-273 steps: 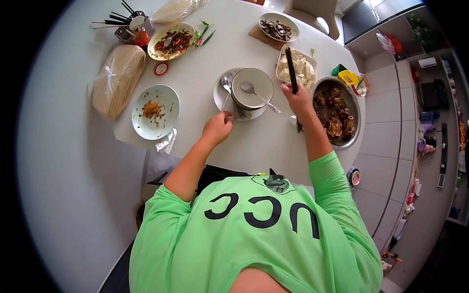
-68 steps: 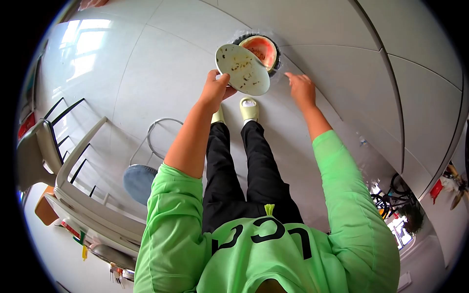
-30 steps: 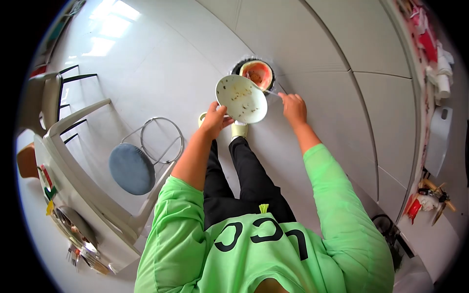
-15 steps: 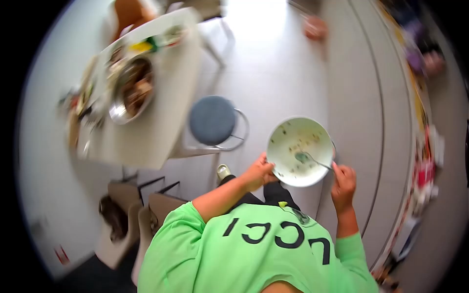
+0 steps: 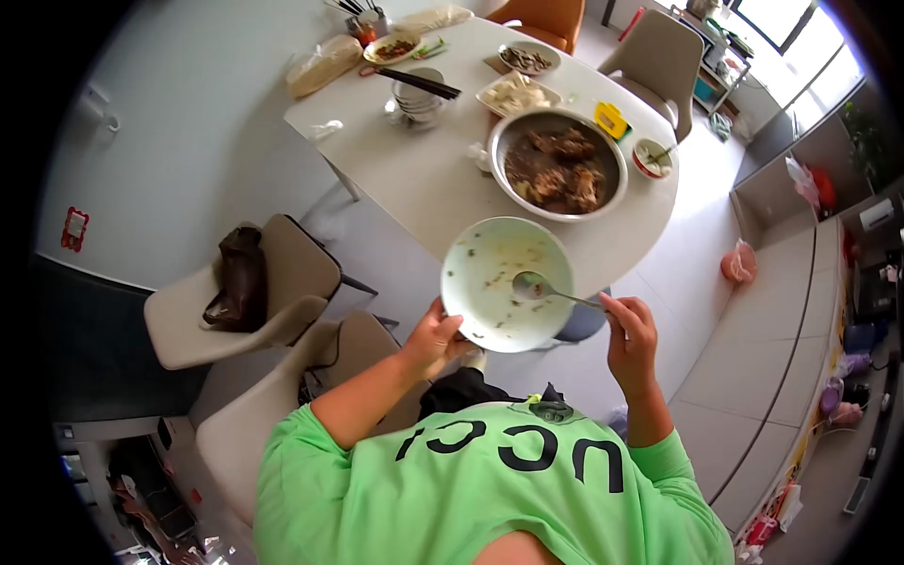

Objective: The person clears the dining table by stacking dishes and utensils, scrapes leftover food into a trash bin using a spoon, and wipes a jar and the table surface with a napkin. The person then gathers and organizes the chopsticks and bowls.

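Observation:
My left hand (image 5: 436, 341) grips the lower left rim of a pale green bowl (image 5: 490, 273), its thumb over the edge. Small dark and brown food bits cling to the inside of the bowl. My right hand (image 5: 629, 331) pinches the handle of a metal spoon (image 5: 539, 286), whose head is inside the bowl. The bowl hangs in front of the near edge of the white table (image 5: 424, 193). Just beyond it on the table stands a large steel basin (image 5: 619, 179) of brown meat in sauce.
Stacked bowls (image 5: 414, 98) with black chopsticks (image 5: 419, 83) across them stand at the table's far left. A white tray (image 5: 557, 98) holds pale chunks. Chairs (image 5: 311, 266), one bearing a dark brown bag (image 5: 241, 282), stand at left. Cabinets (image 5: 744, 367) line the right.
The view has swung from the floor bin with the melon rind back to the table. The bowl and spoon have come along in my hands, away from the bin.

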The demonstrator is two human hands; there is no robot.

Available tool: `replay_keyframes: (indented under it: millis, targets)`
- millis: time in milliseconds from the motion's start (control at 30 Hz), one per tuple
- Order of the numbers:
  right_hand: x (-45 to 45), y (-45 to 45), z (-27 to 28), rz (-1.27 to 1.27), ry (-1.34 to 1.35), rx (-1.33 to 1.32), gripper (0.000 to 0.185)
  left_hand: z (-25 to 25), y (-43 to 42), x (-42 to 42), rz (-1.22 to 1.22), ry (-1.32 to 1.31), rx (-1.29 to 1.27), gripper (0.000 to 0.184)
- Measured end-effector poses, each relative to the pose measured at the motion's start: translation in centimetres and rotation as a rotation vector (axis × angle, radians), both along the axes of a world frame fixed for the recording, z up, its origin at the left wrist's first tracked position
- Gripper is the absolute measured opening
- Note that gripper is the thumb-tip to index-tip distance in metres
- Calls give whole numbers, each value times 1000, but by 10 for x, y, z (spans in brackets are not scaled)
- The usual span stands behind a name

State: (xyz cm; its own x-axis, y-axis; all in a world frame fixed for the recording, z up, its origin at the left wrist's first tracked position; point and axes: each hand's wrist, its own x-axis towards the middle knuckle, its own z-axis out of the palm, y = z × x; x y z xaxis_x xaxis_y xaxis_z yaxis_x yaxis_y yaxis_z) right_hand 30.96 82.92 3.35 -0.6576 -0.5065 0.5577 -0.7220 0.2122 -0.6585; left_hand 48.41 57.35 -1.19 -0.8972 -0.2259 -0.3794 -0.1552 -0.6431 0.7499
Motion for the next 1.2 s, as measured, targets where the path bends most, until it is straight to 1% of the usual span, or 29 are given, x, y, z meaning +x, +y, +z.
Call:
replay_keyframes:
  millis: [100,133,267,367,467,567,600,667,733,800,867,900,933,967,1000,1067,1100,1200]
  targets:
    - [-3,-49,2,40,-92,-3,23,2,-54,12,205,-86,5,46]
    - [-7,-63,-1,54,-109,-21,22,-3,-71,11,236,-69,-1,45]
    - [-19,-89,-15,105,-156,-6,20,-55,-112,-5,385,-20,21,41]
    - [-36,-110,-25,110,-152,-15,20,-72,-142,-34,477,28,24,40]
    - [-49,-129,-24,57,-220,-21,21,-85,-172,-64,518,-7,46,39]
    - [-63,-156,-36,14,-188,-2,20,-92,-209,-87,466,3,43,38]
    - [-68,-169,-40,3,-172,9,20,-93,-221,-94,462,-34,24,36]
    - [-74,-200,-41,-25,-184,18,20,-102,-251,-102,362,-33,-11,34]
    - [-74,-233,-45,-70,-225,24,19,-104,-280,-110,244,-123,8,35]
    - [-76,-263,-61,-128,-195,38,19,-109,-303,-119,116,-122,-33,32]
    - [-75,-295,-70,-176,-212,37,19,-99,-318,-126,30,-184,20,32]
    - [-74,-310,-73,-192,-246,25,19,-94,-325,-129,-26,-207,-14,33]
    - [-65,-322,-71,-212,-290,6,20,-92,-325,-128,-14,-230,-14,33]
    - [-63,-331,-69,-219,-320,63,21,-91,-324,-130,-5,-249,-24,33]
    - [-62,-338,-70,-243,-291,91,22,-89,-330,-135,1,-263,-39,33]
    - [-60,-349,-76,-289,-233,145,23,-84,-344,-141,-106,-345,-92,33]
    - [-58,-355,-73,-325,-252,144,22,-82,-347,-140,-157,-390,-109,33]
    - [-52,-361,-70,-364,-275,196,21,-76,-397,-140,-550,-522,-189,32]
